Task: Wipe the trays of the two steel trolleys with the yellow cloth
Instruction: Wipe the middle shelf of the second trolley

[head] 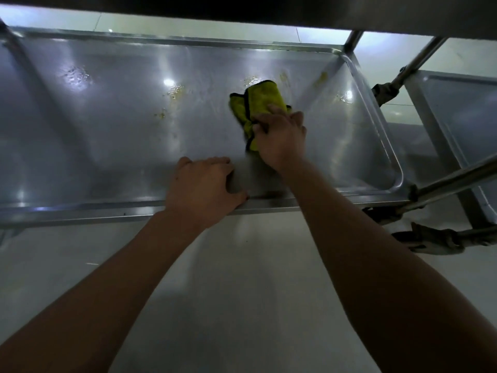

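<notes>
A low steel trolley tray (107, 135) fills the upper half of the view, under a dark upper shelf. Yellowish smears dot its floor near the middle and towards the far right corner. The yellow cloth (258, 100), edged in black, lies bunched on the tray right of centre. My right hand (279, 138) grips the cloth's near end and presses it onto the tray floor. My left hand (201, 187) holds the tray's near rim, fingers curled over the edge into the tray.
A second steel trolley tray (462, 111) stands at the right, behind slanted steel tubes (454, 181). A caster wheel (430, 240) sits on the pale tiled floor (228, 278) at lower right. The dark upper shelf (269, 9) overhangs the tray.
</notes>
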